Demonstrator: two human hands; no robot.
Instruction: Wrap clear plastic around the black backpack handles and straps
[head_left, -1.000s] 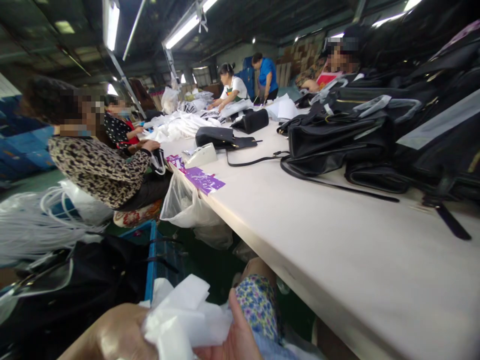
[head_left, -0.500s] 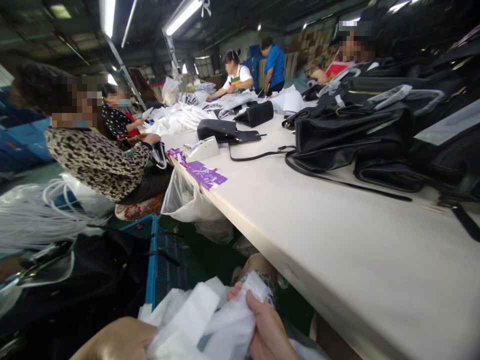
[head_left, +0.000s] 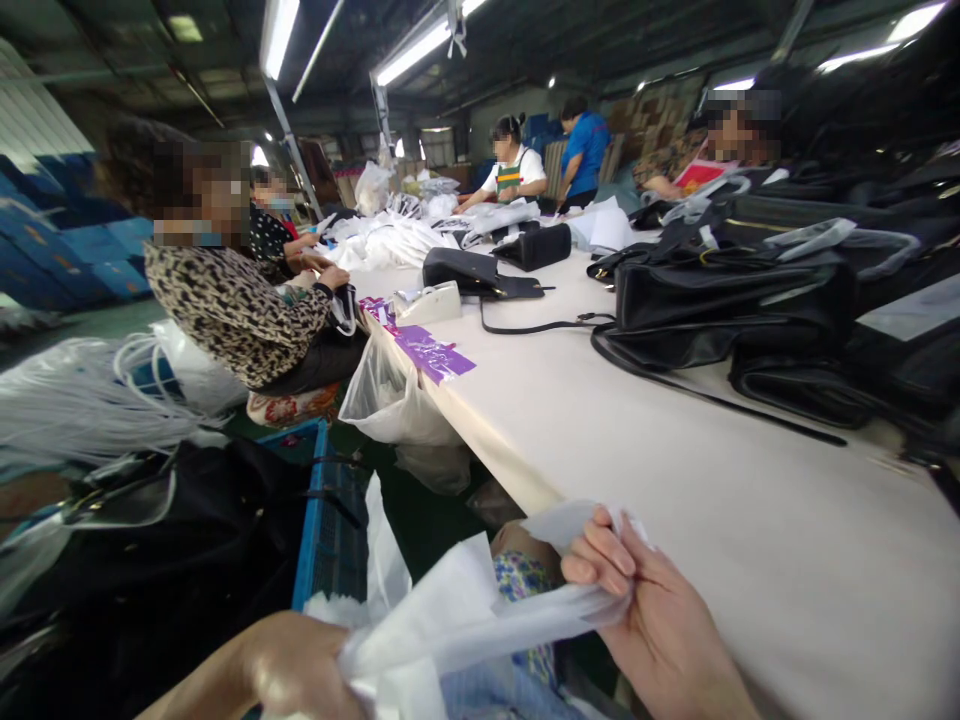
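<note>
Several thin white wrapping sheets (head_left: 442, 610) lie loosely bunched over my lap at the bottom of the view. My right hand (head_left: 667, 620) is closed, its fingers curled round one long translucent strip of this sheeting beside the table edge. That strip stretches left to the bunch, and its free end sticks out past my fingers. My left hand (head_left: 304, 665) grips the bunch at its left side, with the back of the hand up and the fingertips hidden. Patterned cloth (head_left: 525, 575) shows on my leg behind the sheets.
Right of me runs a long pale table (head_left: 675, 450); black handbags (head_left: 727, 300) are piled on it. Purple film (head_left: 435, 355) lies near its edge, above a hanging plastic bag (head_left: 382, 400). A blue crate (head_left: 311, 520) and black bags (head_left: 172, 540) are at left. Co-workers (head_left: 240, 290) sit nearby.
My right hand has moved up and to the right, drawing a strip of sheeting out from the bunch. My left hand has stayed low with the sheets. The view has shifted slightly left.
</note>
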